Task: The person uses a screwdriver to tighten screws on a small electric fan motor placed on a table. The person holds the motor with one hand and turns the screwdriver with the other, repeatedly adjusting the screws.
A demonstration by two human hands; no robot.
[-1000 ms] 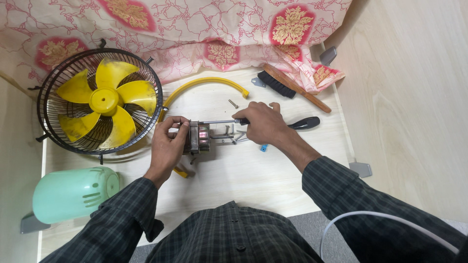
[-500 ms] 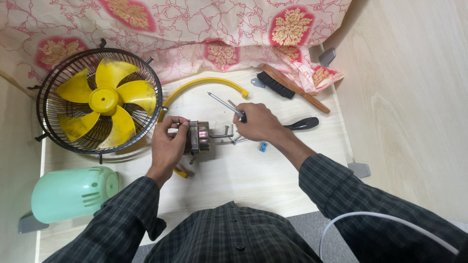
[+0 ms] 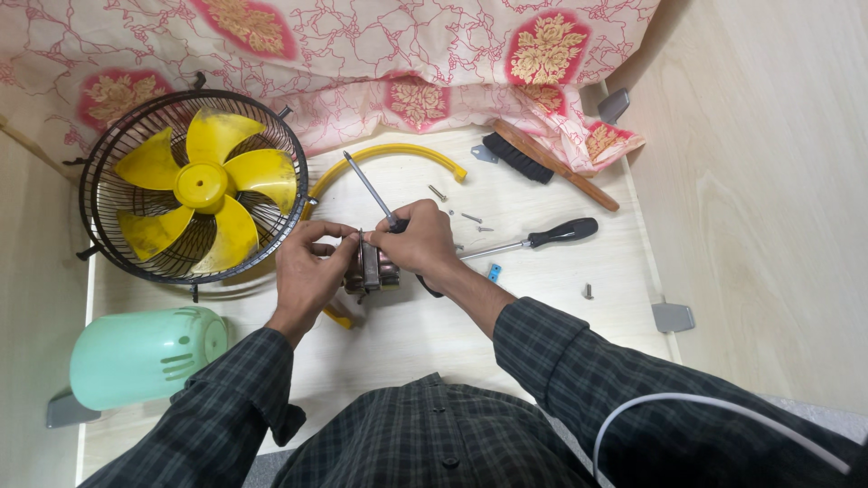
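While both my hands meet at the middle of the table (image 3: 542, 298), the small fan motor (image 3: 369, 268) sits pinched between them, resting on or just above the tabletop. My left hand (image 3: 306, 271) closes on the motor's left side, fingers curled over its top edge. My right hand (image 3: 420, 246) grasps a screwdriver (image 3: 366, 188) by its handle and also presses against the motor's right side; the shaft rises up and away to the left from that fist, its tip free in the air, well clear of the motor. So the tool's long axis points away from the motor rather than at it, and the motor lies just below and left of the right hand.

I think the motor's shaft runs left to right between my hands, though my fingers hide most of it.

Just right of my right hand lies a second screwdriver with a black handle (image 3: 562, 233), with loose screws (image 3: 471, 217) beyond my knuckles. Left of my left hand stands the caged yellow fan (image 3: 194, 185); nearer me, a green housing (image 3: 145, 354).
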